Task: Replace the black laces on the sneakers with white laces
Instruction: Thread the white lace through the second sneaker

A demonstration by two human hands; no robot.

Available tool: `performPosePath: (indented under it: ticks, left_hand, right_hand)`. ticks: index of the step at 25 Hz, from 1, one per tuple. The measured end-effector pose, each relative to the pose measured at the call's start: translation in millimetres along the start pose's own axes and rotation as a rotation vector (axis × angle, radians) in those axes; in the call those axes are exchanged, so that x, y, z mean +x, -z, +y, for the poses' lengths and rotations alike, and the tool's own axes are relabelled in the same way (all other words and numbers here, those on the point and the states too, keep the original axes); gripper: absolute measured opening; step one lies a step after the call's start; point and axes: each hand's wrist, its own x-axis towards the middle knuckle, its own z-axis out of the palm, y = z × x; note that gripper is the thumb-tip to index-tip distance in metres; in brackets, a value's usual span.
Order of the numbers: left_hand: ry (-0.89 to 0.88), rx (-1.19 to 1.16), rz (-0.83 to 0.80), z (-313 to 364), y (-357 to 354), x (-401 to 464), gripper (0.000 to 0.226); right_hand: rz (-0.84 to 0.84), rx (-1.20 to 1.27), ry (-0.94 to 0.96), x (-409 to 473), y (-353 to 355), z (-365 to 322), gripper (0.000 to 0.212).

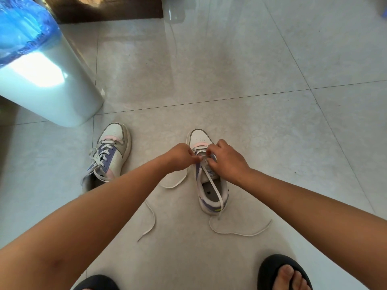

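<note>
Both hands, the left hand (pixel 181 156) and the right hand (pixel 225 159), pinch the white lace (pixel 215 190) on the sneaker (pixel 210 176) under them.

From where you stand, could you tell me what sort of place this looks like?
Probably a room in a home: a pale tiled floor, a white bin lined with a blue bag, and a brown mat at the far edge. The person wears black sandals.
</note>
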Motion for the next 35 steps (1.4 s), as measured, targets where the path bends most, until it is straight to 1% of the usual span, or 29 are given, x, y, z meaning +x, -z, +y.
performPosePath:
  ticks: [2,3,4,5,6,7,8,9,10,12,13,14,16,17,19,21,23,24,26,28,29,32,35]
  left_hand:
    - [-0.056,0.004,0.001,1.2,-0.4,-1.0,0.032]
    - [-0.117,0.077,0.028,2.1,-0.2,-3.9,0.029]
    - [-0.191,0.219,0.08,2.2,-0.1,-7.1,0.022]
    - [-0.293,0.421,0.165,1.7,-0.6,-10.7,0.017]
    - [-0.4,0.628,0.233,-0.3,-1.0,-13.9,0.018]
    - [-0.493,0.754,0.268,-3.3,-1.6,-15.8,0.021]
    - [-0.545,0.78,0.278,-6.4,-1.5,-16.8,0.021]
    - [-0.553,0.68,0.276,-8.4,-1.0,-18.7,0.018]
    - [-0.504,0.484,0.263,-8.5,-0.2,-21.1,0.016]
    - [-0.301,0.126,0.184,-6.4,0.7,-19.7,0.024]
    - [-0.214,0.022,0.136,-4.8,0.8,-18.3,0.028]
    - [-0.154,-0.055,0.092,-3.3,1.0,-17.4,0.031]
    - [-0.107,-0.183,0.049,-0.3,2.7,-16.8,0.036]
    - [-0.089,-0.24,0.035,0.2,4.5,-17.4,0.038]
    - [-0.059,-0.289,-0.015,-1.5,8.6,-18.6,0.037]
    - [-0.055,-0.297,-0.067,-4.6,12.2,-21.5,0.028]
    - [-0.056,-0.307,-0.081,-9.9,16.2,-25.2,0.024]
    - [-0.058,-0.302,-0.091,-13.1,19.8,-27.2,0.023]
    - [-0.081,-0.3,-0.103,-18.7,33.6,-34.2,0.023]
    - [-0.131,-0.396,-0.069,-19.8,58.1,-43.3,0.023]
    - [-0.159,-0.477,-0.042,-18.4,73.1,-47.1,0.024]
    - [-0.256,-0.738,-0.01,-14.3,113.8,-57.6,0.027]
    - [-0.289,-0.934,0.034,-16.3,143.2,-66.4,0.029]
  right_hand:
    - [-0.021,-0.101,0.026,8.8,-1.4,-4.4,0.023]
    - [-0.018,-0.144,0.043,12.2,-2.7,-5.9,0.023]
    - [-0.006,-0.178,0.06,14.9,-3.8,-7.4,0.023]
    - [0.014,-0.202,0.08,16.7,-4.6,-8.4,0.022]
    - [0.034,-0.217,0.105,18.0,-5.1,-9.0,0.022]
    - [0.053,-0.224,0.129,18.2,-5.6,-8.8,0.021]
    - [0.07,-0.22,0.144,17.5,-6.9,-7.8,0.02]
    - [0.097,-0.203,0.149,16.3,-8.2,-6.7,0.019]
    - [0.13,-0.182,0.144,14.7,-9.2,-5.7,0.018]
    - [0.216,-0.137,0.164,11.0,-9.4,-5.8,0.016]
    - [0.264,-0.111,0.213,8.7,-9.3,-6.5,0.013]
    - [0.325,-0.086,0.273,6.8,-8.4,-7.6,0.01]
    - [0.425,-0.056,0.352,4.3,-4.7,-8.6,0.012]
    - [0.432,-0.045,0.369,4.2,-3.3,-8.2,0.011]
    - [0.401,-0.009,0.337,5.4,-2.1,-6.5,0.009]
    - [0.363,0.034,0.253,6.6,-3.8,-3.5,0.007]
    - [0.315,0.159,0.106,8.8,-7.2,-3.0,0.005]
    - [0.293,0.27,-0.015,11.9,-8.6,-3.1,0.006]
    - [0.248,0.618,-0.324,21.0,-8.4,-2.1,0.012]
    - [0.182,0.957,-0.597,29.5,-8.1,1.1,0.015]
    - [0.144,1.048,-0.677,31.6,-7.9,3.5,0.014]
    - [0.074,1.118,-0.758,33.2,-7.0,6.7,0.01]
    - [0.028,1.177,-0.819,33.1,-7.1,11.5,0.018]
